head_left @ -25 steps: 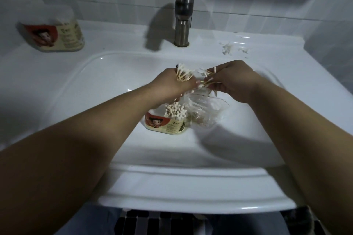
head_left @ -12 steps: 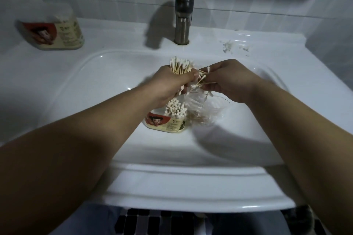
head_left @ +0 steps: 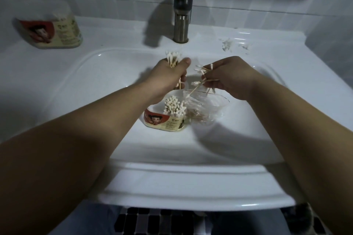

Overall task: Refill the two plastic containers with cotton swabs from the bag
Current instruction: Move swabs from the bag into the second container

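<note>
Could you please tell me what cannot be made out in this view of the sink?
Head view only:
- Swabs left in the bag: crumpled plastic blurs them.
- Fill of the far container: blurred, too dim.
- Left hand's grip on its bundle: fingers hidden behind the hand.
- Label print on the near container: too small.

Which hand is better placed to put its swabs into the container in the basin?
Probably left. The left hand grips an aligned bundle just above that container; the right hand holds splayed swabs over the bag.
</note>
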Tool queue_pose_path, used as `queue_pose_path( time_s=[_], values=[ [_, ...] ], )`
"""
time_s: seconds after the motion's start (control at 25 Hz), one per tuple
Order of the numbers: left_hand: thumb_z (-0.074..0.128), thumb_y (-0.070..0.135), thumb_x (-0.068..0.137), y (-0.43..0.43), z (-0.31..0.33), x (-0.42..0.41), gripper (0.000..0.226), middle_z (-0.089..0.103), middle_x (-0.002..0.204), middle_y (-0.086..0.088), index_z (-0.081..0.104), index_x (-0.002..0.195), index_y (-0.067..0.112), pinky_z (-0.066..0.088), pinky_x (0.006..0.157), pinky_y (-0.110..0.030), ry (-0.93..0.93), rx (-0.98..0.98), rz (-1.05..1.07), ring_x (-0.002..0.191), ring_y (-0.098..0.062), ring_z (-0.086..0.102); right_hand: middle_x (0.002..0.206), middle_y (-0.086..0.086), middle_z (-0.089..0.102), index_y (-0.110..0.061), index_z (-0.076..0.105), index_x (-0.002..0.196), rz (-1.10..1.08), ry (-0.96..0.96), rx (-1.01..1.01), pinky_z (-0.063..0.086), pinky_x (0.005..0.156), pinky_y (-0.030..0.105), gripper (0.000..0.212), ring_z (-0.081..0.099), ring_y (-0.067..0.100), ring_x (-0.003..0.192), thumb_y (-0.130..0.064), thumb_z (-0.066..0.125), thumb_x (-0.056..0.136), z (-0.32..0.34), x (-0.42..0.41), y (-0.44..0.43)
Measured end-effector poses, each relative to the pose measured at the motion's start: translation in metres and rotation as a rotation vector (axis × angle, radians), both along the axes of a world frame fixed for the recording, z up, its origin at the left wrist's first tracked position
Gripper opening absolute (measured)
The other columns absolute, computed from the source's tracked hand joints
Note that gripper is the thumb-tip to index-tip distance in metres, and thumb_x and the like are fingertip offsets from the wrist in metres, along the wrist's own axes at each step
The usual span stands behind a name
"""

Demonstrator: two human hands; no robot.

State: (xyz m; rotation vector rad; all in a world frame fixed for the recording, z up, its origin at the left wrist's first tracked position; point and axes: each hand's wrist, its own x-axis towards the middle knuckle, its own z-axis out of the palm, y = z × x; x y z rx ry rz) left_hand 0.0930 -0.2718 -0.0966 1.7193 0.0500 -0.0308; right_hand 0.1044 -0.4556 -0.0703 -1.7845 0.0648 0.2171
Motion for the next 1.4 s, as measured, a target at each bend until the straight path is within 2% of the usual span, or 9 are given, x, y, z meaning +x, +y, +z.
queue_pose_path(
  time_s=[0.12, 0.36, 0.52, 0.64, 0.76, 0.92, 1.0, 1.2, 1.4],
  values=[
    [0.069, 0.036, 0.095, 0.001, -0.005, -0.003, 0.025, 0.078, 0.097, -0.002, 0.074, 0.104, 0.014, 0.061, 0.090, -0.046, -0.072, 0.198, -0.157, 0.094, -0.021, 0.075, 0.097, 0.027, 0.070, 0.020, 0.067, 0.102, -0.010, -0.003, 0.041, 0.062, 0.072, 0.030, 0.016, 0.072, 0.034, 0.082, 0.016, 0.064, 0.087, 0.000, 0.000, 0.000],
    [0.080, 0.002, 0.083, -0.004, -0.004, -0.008, 0.026, 0.077, 0.099, -0.003, 0.074, 0.103, 0.018, 0.062, 0.088, -0.044, -0.051, 0.133, -0.218, 0.094, -0.022, 0.075, 0.106, 0.027, 0.071, 0.022, 0.063, 0.108, -0.002, 0.028, 0.235, 0.059, 0.066, 0.024, 0.019, 0.074, 0.025, 0.075, 0.017, 0.059, 0.090, 0.002, -0.003, 0.003],
    [0.067, 0.007, 0.093, -0.001, -0.005, -0.005, 0.014, 0.076, 0.093, -0.002, 0.071, 0.100, 0.018, 0.060, 0.092, -0.048, -0.089, 0.232, -0.219, 0.087, -0.020, 0.074, 0.108, 0.029, 0.068, 0.028, 0.057, 0.112, -0.066, -0.002, 0.215, 0.060, 0.067, 0.025, 0.028, 0.074, 0.024, 0.072, 0.016, 0.065, 0.088, 0.001, 0.002, 0.000],
    [0.052, 0.009, 0.098, -0.002, -0.003, -0.002, 0.018, 0.070, 0.093, -0.005, 0.061, 0.096, 0.024, 0.059, 0.079, -0.047, -0.044, 0.196, -0.149, 0.074, -0.020, 0.063, 0.103, 0.023, 0.067, 0.027, 0.057, 0.109, -0.126, -0.052, 0.222, 0.060, 0.068, 0.024, 0.028, 0.074, 0.023, 0.071, 0.014, 0.068, 0.087, 0.001, 0.006, -0.003],
    [0.058, 0.027, 0.097, -0.001, -0.003, 0.001, 0.009, 0.067, 0.083, -0.003, 0.065, 0.101, 0.023, 0.048, 0.065, -0.039, -0.044, 0.225, -0.093, 0.068, -0.021, 0.057, 0.105, 0.023, 0.066, 0.024, 0.061, 0.106, -0.123, -0.070, 0.238, 0.059, 0.068, 0.023, 0.020, 0.072, 0.026, 0.078, 0.014, 0.066, 0.089, 0.000, 0.004, -0.001],
    [0.071, 0.051, 0.090, -0.003, -0.007, 0.002, 0.048, 0.053, 0.063, 0.000, 0.069, 0.102, 0.004, 0.046, 0.061, -0.032, 0.037, 0.163, -0.038, 0.055, -0.016, 0.051, 0.099, 0.022, 0.072, 0.017, 0.069, 0.100, 0.044, -0.077, 0.200, 0.059, 0.072, 0.025, 0.012, 0.071, 0.026, 0.080, 0.013, 0.064, 0.090, -0.004, -0.001, 0.007],
    [0.077, 0.047, 0.086, -0.003, -0.009, 0.003, 0.052, 0.053, 0.061, 0.001, 0.069, 0.109, 0.000, 0.043, 0.059, -0.030, 0.069, 0.058, -0.022, 0.053, -0.013, 0.049, 0.092, 0.018, 0.073, 0.014, 0.071, 0.102, 0.122, -0.086, 0.169, 0.058, 0.071, 0.024, 0.013, 0.070, 0.022, 0.077, 0.011, 0.065, 0.091, -0.005, -0.004, 0.010],
    [0.079, 0.030, 0.088, -0.003, -0.009, 0.002, 0.028, 0.056, 0.074, -0.003, 0.070, 0.103, 0.009, 0.038, 0.049, -0.024, 0.126, -0.123, 0.020, 0.057, -0.012, 0.047, 0.094, 0.018, 0.075, 0.009, 0.073, 0.108, 0.262, -0.170, 0.018, 0.058, 0.073, 0.026, 0.017, 0.069, 0.021, 0.076, 0.004, 0.061, 0.097, -0.005, -0.011, 0.015],
    [0.078, 0.037, 0.089, -0.005, 0.000, -0.002, 0.027, 0.056, 0.075, -0.002, 0.068, 0.100, 0.014, 0.037, 0.047, -0.022, 0.241, -0.279, 0.072, 0.058, -0.010, 0.046, 0.105, 0.030, 0.071, 0.001, 0.072, 0.111, 0.349, -0.249, -0.069, 0.062, 0.085, 0.044, 0.021, 0.069, 0.030, 0.080, 0.002, 0.055, 0.100, -0.001, -0.015, 0.015]
  ],
)
